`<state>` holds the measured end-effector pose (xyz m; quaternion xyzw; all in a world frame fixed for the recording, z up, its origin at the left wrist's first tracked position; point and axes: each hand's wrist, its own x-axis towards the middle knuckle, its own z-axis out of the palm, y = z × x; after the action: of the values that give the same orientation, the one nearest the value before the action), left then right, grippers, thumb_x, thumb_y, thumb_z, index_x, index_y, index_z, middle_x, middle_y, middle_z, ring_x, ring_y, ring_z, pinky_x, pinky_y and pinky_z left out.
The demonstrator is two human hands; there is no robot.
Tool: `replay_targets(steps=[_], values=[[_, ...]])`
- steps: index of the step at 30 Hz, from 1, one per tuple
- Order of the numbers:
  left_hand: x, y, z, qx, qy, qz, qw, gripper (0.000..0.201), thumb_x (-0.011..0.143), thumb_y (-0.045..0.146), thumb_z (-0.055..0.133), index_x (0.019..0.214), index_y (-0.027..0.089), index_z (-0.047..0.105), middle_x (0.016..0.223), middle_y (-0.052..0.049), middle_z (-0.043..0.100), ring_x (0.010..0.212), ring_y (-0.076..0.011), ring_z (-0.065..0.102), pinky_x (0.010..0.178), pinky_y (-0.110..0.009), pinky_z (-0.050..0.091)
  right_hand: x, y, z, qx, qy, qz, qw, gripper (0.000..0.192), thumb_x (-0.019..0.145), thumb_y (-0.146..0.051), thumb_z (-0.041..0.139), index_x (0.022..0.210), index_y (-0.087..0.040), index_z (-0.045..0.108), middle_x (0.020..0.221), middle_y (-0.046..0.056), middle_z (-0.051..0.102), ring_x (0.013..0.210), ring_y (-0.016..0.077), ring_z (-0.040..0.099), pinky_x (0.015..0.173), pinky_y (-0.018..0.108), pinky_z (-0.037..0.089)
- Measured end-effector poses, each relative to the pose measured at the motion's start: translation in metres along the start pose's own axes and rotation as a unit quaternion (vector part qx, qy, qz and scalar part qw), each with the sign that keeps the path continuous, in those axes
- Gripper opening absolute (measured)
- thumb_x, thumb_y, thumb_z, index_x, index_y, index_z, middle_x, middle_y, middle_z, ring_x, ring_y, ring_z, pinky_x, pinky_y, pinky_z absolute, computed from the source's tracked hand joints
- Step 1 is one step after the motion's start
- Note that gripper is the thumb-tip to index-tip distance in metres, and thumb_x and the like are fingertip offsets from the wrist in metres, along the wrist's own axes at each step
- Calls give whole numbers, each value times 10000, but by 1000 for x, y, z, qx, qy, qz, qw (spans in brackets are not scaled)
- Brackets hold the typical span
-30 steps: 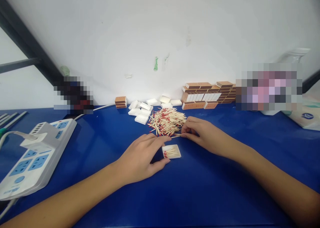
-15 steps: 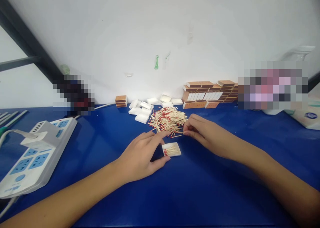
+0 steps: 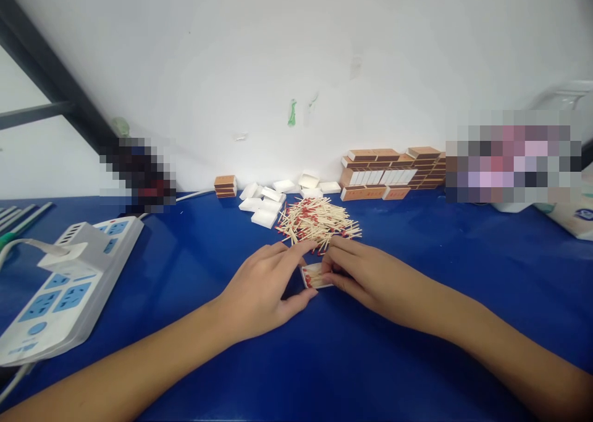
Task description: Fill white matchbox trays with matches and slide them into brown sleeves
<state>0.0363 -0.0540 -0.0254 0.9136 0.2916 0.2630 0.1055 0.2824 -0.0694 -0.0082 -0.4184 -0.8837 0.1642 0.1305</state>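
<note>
The left hand (image 3: 259, 292) is bracing a small white matchbox tray (image 3: 315, 276) w/ thumb at its near left corner and forefinger reaching along its far edge, a loose pinch that is pinning the tray to the blue table (image 3: 324, 360) rather than lifting it, prob. so it isn't sliding while matches are going in. The right hand (image 3: 365, 274) is lying over the tray's right half, fingers (image 3: 336, 262) curled down onto it; whether they are gripping any matches is hidden (the fingers are covering the spot), so I can't tell. A few red-tipped matches are showing inside the tray's left part.

Just beyond the tray, nearly touching both hands' fingertips, the loose match pile (image 3: 319, 221) is spreading out, kept within easy reach. Behind it, empty white trays (image 3: 266, 201) are lying scattered, and brown matchboxes (image 3: 389, 172) are sitting stacked vs. the wall (image 3: 296, 57), w/ one small stack (image 3: 225, 186) apart at the left. A white power strip (image 3: 60, 286) is sitting well apart at the left edge.
</note>
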Motion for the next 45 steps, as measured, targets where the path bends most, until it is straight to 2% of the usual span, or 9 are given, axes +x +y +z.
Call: replay_targets(steps=[8,13,16,19,28,35,38,41,45], values=[[0,2,-1,-5,-14,6,1000,652,961,308,719,1516,224,386,1142,-55,762,1002,-278,708,940,-492,573,-1,0,-4,20,-4,6,1000,155,1074,-247,553,965,-191,648,1039,64,658,852,203,663,723,339,519],[0,2,0,-17,-19,-4,1000,653,958,319,727,1511,232,392,1167,-57,760,1046,-275,707,987,-492,563,-1,-2,-1,58,13,8,998,169,1081,-256,538,963,-195,642,1040,56,658,850,186,660,737,333,518],[0,2,-1,-17,-21,-2,1000,649,958,310,725,1509,222,393,1146,-52,758,1032,-270,706,971,-486,571,0,-2,2,81,17,23,996,185,1084,-314,549,977,-199,647,1058,55,658,838,178,657,742,335,518],[0,1,-2,-16,-21,-1,1000,641,958,305,725,1503,221,398,1137,-52,758,1028,-271,705,962,-487,575,0,0,3,74,19,22,997,149,1075,-283,560,988,-203,650,1063,56,672,845,182,652,741,336,503],[-1,1,-1,-13,-25,-6,1000,641,963,329,718,1507,218,399,1142,-60,758,1038,-278,707,978,-505,571,0,5,-4,70,9,7,997,153,1047,-219,591,901,-206,635,955,28,707,816,171,643,713,302,454],[-1,1,-1,-18,-25,-9,999,636,960,317,721,1504,233,403,1150,-56,764,1047,-278,710,988,-495,565,2,2,0,106,36,15,994,179,1050,-296,604,902,-214,663,850,2,687,728,147,598,660,273,426],[0,0,-2,-19,-25,-9,999,635,966,322,713,1511,234,400,1190,-68,761,1069,-283,710,987,-494,563,0,12,-11,68,82,15,994,220,1062,-309,574,897,-215,687,831,10,686,739,157,607,680,286,430],[0,-1,-2,-16,-25,-3,1000,634,971,327,708,1515,230,396,1237,-75,753,1060,-276,710,980,-490,565,-4,35,-25,0,144,56,988,249,1057,-365,562,912,-221,703,813,23,671,702,174,594,665,312,429],[-1,-1,-2,-13,-23,-3,1000,637,966,331,717,1507,224,401,1227,-69,758,1060,-277,708,982,-492,565,-7,66,-32,-56,125,85,987,253,1009,-442,602,1055,-222,719,939,69,692,815,231,648,724,355,486]])
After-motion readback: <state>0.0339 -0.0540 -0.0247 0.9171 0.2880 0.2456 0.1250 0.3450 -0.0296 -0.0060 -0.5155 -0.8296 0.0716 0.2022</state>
